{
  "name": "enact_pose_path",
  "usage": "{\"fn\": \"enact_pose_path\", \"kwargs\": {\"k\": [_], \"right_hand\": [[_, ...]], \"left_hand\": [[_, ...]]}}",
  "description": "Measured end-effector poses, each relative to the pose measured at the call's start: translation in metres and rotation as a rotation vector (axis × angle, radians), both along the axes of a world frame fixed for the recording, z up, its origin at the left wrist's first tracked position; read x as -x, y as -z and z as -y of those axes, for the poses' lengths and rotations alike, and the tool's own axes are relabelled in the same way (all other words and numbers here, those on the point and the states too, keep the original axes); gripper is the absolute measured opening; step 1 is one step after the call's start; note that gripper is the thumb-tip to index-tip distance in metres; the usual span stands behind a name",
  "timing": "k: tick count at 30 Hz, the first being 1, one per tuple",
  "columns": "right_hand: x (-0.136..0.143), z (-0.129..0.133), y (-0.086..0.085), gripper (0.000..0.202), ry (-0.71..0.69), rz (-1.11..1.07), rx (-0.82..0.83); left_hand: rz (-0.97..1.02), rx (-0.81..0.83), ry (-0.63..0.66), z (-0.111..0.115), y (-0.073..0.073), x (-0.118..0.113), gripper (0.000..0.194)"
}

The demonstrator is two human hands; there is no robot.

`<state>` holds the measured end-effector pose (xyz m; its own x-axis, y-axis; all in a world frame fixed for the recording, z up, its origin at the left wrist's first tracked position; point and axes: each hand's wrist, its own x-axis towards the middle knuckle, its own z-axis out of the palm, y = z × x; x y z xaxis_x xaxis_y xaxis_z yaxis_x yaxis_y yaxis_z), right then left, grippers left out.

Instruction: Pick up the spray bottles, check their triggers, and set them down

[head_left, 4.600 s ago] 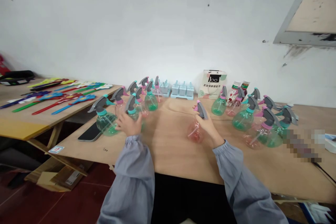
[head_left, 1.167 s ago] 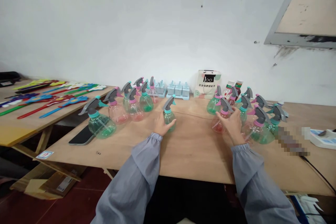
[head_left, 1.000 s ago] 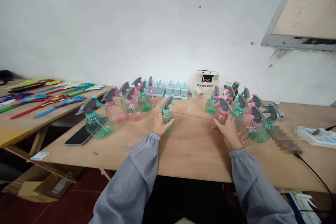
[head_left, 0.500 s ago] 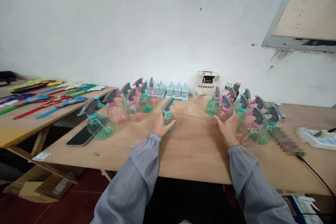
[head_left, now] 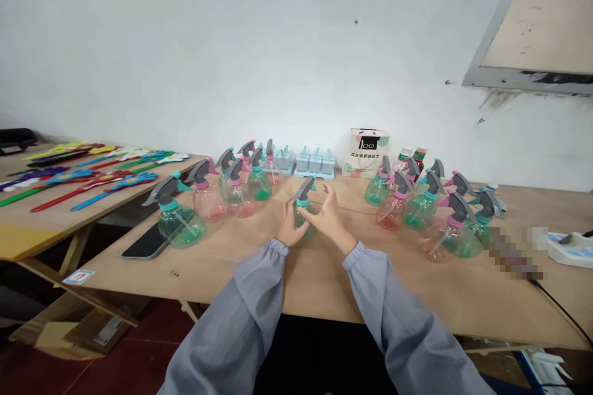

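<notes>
A small green spray bottle (head_left: pixel 303 196) with a grey trigger and teal collar stands near the middle of the wooden table (head_left: pixel 324 271). My left hand (head_left: pixel 291 230) is wrapped around its body from the left. My right hand (head_left: pixel 330 217) is beside it on the right, fingers spread, at the bottle's side; whether it touches is unclear. One cluster of green and pink spray bottles (head_left: pixel 217 188) stands to the left. Another cluster of spray bottles (head_left: pixel 428 203) stands to the right.
A black phone (head_left: pixel 147 241) lies by the left bottles. Pale blue ice-pop moulds (head_left: pixel 315 162) and a white printed box (head_left: pixel 367 152) stand against the wall. Colourful hand-shaped clappers (head_left: pixel 92 174) cover a second table at left. A white power strip (head_left: pixel 567 248) lies at far right.
My right hand let go of the pink bottle at the right cluster and swung left to the green bottle. My left hand stayed on that bottle.
</notes>
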<state>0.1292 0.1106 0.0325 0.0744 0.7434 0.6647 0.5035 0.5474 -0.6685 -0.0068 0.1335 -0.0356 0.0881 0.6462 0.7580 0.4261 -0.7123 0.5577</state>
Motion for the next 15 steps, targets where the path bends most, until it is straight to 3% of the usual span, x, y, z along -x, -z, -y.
{"fn": "enact_pose_path", "kwargs": {"k": [2,4,6,8,10,12,14,15], "right_hand": [[-0.001,-0.012,0.006,0.095,-0.037,0.006,0.034],[-0.003,-0.018,0.010,0.080,-0.046,-0.023,0.043],[-0.007,-0.020,0.013,0.065,-0.038,-0.071,0.024],[-0.014,-0.018,0.014,0.055,-0.051,-0.135,-0.010],[-0.022,-0.015,0.015,0.046,-0.076,-0.217,-0.020],[-0.032,-0.012,0.013,0.036,-0.095,-0.308,0.000],[-0.041,-0.009,0.010,0.030,-0.113,-0.410,0.020],[-0.046,-0.008,0.008,0.027,-0.128,-0.469,0.037]], "left_hand": [[-0.065,0.009,0.051,0.003,0.005,-0.007,0.069],[-0.154,0.011,0.090,0.009,0.006,-0.012,0.074],[-0.155,-0.038,0.045,0.013,0.001,-0.008,0.075],[-0.006,-0.140,-0.119,0.012,-0.010,0.007,0.066],[0.235,-0.232,-0.394,0.005,-0.024,0.033,0.054],[0.385,-0.229,-0.639,-0.008,-0.038,0.064,0.055],[0.410,-0.166,-0.749,-0.025,-0.048,0.093,0.064],[0.378,-0.118,-0.737,-0.032,-0.051,0.104,0.069]]}}
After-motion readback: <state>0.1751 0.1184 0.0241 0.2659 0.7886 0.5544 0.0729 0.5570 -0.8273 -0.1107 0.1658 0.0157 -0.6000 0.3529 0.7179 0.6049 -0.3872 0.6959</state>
